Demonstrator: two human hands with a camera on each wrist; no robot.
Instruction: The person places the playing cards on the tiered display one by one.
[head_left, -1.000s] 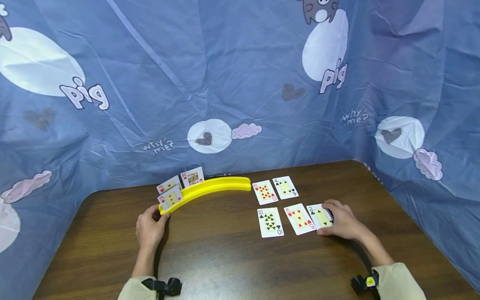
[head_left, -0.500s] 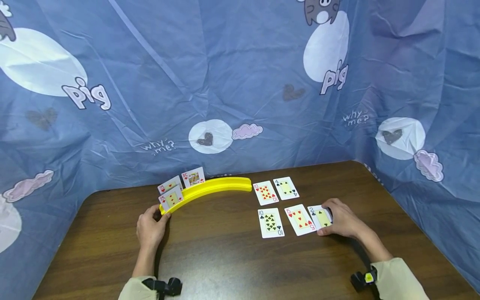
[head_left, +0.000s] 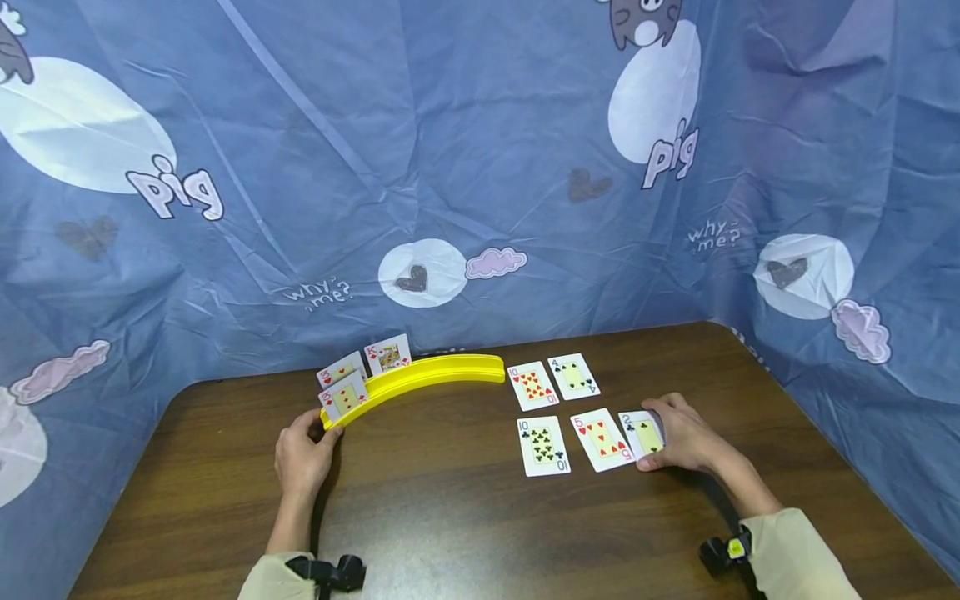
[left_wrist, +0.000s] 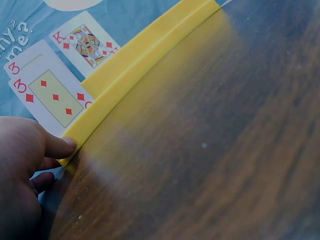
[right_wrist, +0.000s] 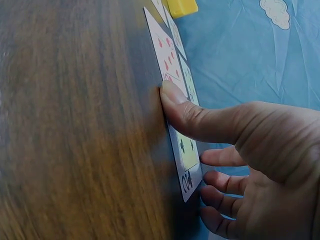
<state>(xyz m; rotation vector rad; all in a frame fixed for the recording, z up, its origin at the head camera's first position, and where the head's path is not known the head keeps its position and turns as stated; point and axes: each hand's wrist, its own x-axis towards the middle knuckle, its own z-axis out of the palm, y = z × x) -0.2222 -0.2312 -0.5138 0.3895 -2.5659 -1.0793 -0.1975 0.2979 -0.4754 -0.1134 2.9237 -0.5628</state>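
My left hand [head_left: 303, 457] pinches the near left end of a curved yellow card holder [head_left: 438, 372], with the thumb on its front face. Standing in the holder are a three of diamonds [left_wrist: 55, 97], another red three [head_left: 341, 368] mostly covered behind it, and a king of diamonds [head_left: 389, 356]. On the right, my right hand [head_left: 686, 437] grips a two of clubs [head_left: 642, 435] by thumb and fingers across its width. The thumb covers part of that card in the right wrist view. Beside it lies a five of hearts [head_left: 600, 439], close against its left edge.
Face up on the brown wooden table [head_left: 450, 525] are a ten of clubs [head_left: 543, 447], a ten of hearts [head_left: 532, 386] and a black four [head_left: 573, 377]. The ten of hearts lies near the holder's right end. A blue printed cloth [head_left: 480, 167] hangs behind the table.
The two of clubs has edged slightly right, away from the five of hearts, with my right hand on it. My left hand keeps its hold on the holder.
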